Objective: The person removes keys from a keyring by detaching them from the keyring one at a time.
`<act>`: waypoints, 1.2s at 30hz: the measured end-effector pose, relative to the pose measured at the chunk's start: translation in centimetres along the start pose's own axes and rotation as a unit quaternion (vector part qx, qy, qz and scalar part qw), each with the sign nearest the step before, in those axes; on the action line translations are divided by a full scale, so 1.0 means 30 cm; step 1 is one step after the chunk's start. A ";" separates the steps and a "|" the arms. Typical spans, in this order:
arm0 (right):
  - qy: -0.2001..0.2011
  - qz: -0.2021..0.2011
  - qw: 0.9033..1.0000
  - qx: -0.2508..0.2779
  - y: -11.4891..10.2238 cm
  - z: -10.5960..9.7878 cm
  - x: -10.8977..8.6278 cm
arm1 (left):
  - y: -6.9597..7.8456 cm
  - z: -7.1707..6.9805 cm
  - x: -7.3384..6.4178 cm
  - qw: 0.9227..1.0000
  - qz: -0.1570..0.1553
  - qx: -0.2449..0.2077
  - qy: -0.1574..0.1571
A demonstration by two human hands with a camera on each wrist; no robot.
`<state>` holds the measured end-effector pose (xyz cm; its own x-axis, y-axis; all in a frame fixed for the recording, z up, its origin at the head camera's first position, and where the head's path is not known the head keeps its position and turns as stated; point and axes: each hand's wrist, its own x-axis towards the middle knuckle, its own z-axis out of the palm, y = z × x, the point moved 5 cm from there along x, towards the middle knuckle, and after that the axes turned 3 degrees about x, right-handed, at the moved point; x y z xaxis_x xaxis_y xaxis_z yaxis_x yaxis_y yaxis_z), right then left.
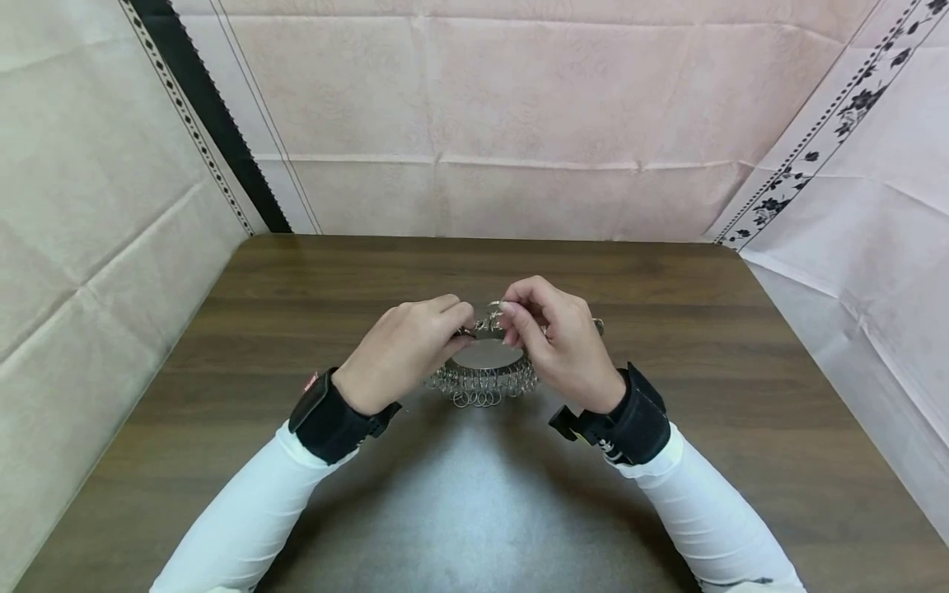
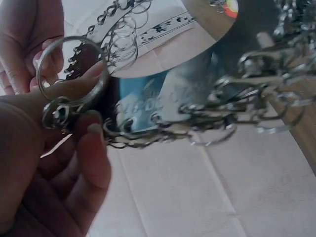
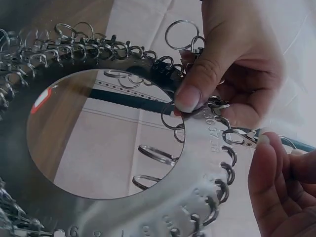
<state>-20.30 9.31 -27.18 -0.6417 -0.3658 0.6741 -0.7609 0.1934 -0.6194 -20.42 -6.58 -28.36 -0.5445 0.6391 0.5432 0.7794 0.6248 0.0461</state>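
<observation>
A flat, ring-shaped metal plate with numbers stamped round its face stands between both hands above the table. Small metal loops line its outer edge, and many thin metal rings hang from it. My left hand grips the upper left rim, its thumb pressed on the numbered face in the right wrist view. At the upper right edge, my right hand pinches a small metal clip fastened to one of the loops. A larger loose-standing ring sticks up beside the left fingers.
Beneath the hands is a brown wood-grain table. Pale creased cloth hangs behind it and at both sides, with dark patterned bands at the corners. Black straps circle both wrists.
</observation>
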 end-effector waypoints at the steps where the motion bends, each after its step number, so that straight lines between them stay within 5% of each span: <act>1: -0.001 0.001 1.000 -0.002 0.002 -0.001 0.000 | 0.000 0.004 0.001 1.000 0.007 0.007 0.008; 10: -0.058 0.028 0.998 -0.023 0.047 0.008 -0.001 | -0.016 0.071 -0.002 0.997 0.053 0.047 0.044; 18: -0.153 0.057 0.984 -0.066 0.089 0.000 -0.023 | -0.016 0.131 -0.029 0.997 0.065 0.023 0.020; 23: -0.175 0.046 0.978 -0.101 0.107 -0.010 -0.033 | -0.002 0.151 -0.035 0.998 0.067 -0.013 -0.010; 29: -0.252 0.098 0.957 -0.104 0.149 0.003 -0.070 | 0.019 0.186 -0.050 0.995 0.067 -0.052 -0.050; 32: -0.289 0.117 0.943 -0.112 0.173 0.014 -0.101 | 0.028 0.209 -0.067 0.994 0.082 -0.024 -0.062; 36: -0.310 0.100 0.937 -0.125 0.196 0.019 -0.137 | 0.037 0.234 -0.090 0.992 0.099 0.026 -0.070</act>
<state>-22.09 11.42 -33.83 -0.6543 -0.7427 0.1426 -0.6792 0.4941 -0.5427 -20.26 -4.46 -35.66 -0.4226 0.8051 0.4161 0.8601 0.5010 -0.0959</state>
